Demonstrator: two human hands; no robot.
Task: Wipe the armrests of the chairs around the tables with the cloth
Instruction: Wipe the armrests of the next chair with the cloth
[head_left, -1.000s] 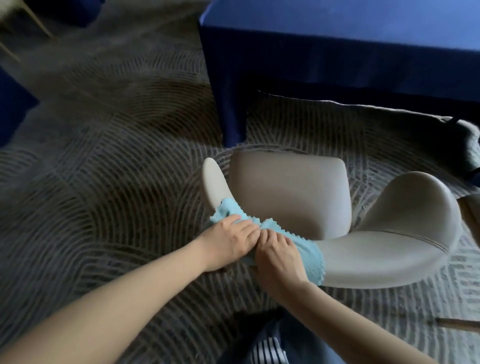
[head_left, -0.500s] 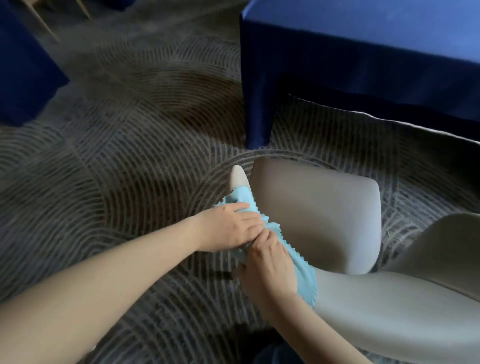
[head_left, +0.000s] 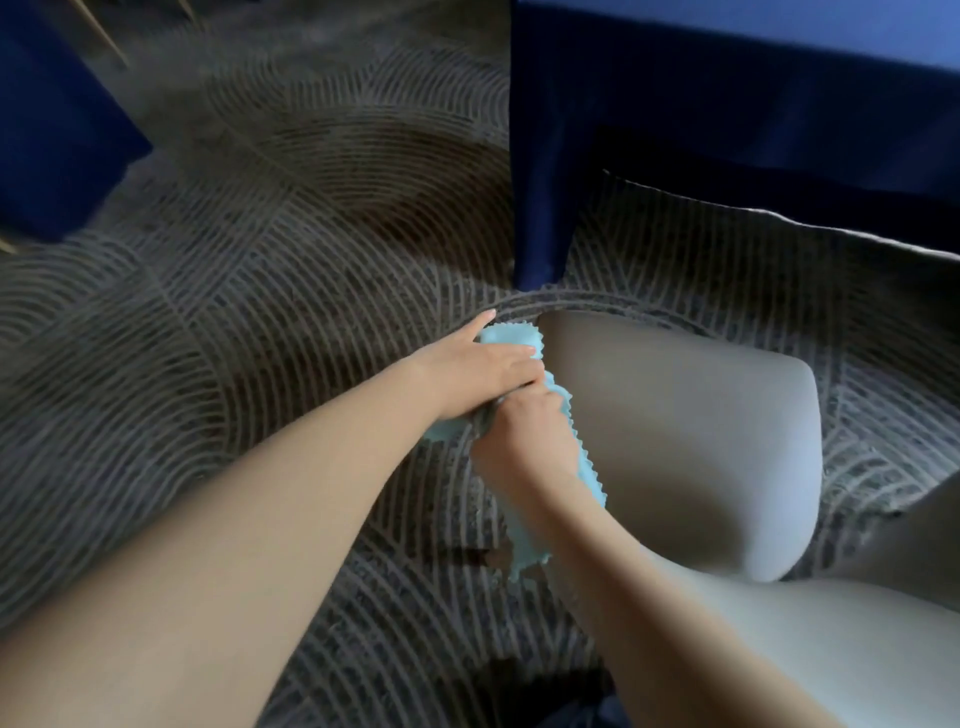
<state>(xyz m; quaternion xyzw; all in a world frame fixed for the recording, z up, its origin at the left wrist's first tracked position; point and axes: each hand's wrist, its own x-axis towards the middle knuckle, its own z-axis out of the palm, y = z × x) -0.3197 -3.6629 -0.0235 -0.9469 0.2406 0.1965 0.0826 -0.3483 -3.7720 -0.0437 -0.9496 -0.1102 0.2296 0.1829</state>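
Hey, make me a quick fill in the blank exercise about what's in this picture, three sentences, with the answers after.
1. The left hand and the right hand both hold a light blue ____.
2. It is wrapped over the ____ of the beige chair.
3. The table beyond the chair is draped in dark ____ fabric.

Missing words: cloth; armrest; blue.
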